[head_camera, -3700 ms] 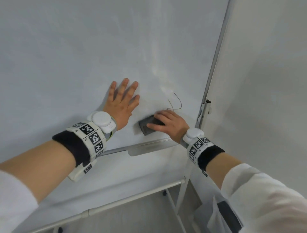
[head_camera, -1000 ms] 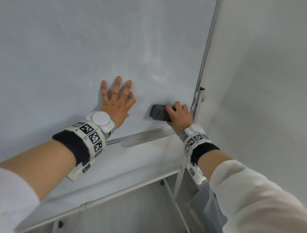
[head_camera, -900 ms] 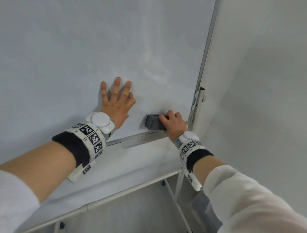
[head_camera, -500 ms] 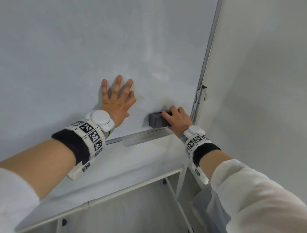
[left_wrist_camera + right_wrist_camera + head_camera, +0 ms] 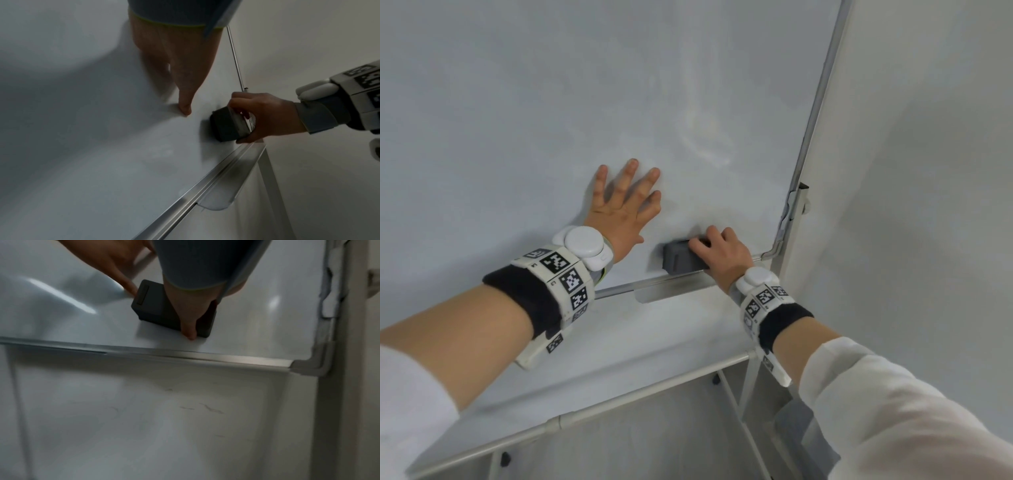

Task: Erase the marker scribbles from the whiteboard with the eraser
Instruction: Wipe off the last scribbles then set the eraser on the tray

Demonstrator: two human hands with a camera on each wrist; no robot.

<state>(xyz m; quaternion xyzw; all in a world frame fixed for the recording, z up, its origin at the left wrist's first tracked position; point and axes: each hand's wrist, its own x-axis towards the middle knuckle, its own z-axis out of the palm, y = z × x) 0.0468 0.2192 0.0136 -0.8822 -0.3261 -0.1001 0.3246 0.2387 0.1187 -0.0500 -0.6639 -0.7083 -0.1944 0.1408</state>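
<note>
The whiteboard point(image 5: 551, 102) fills the head view, and its surface shows no marker line. My right hand point(image 5: 719, 253) grips a dark grey eraser point(image 5: 679, 258) and holds it flat against the board, just above the lower frame near the bottom right corner. In the right wrist view the eraser point(image 5: 162, 305) sits under my curled fingers. In the left wrist view the right hand point(image 5: 265, 116) wraps the eraser point(image 5: 224, 125). My left hand point(image 5: 625, 205) lies flat on the board with spread fingers, to the left of the eraser.
A metal marker tray point(image 5: 671, 291) runs under the board's lower frame point(image 5: 185, 353). The board's right frame point(image 5: 815, 113) and a corner clip point(image 5: 796, 205) stand beside a white wall point(image 5: 928, 171). A stand crossbar point(image 5: 619, 407) passes below.
The black scribble seen 3.7 s ago near the right edge is gone. My right hand has slid the eraser down and left to just above the bottom frame. The left hand stays put.
</note>
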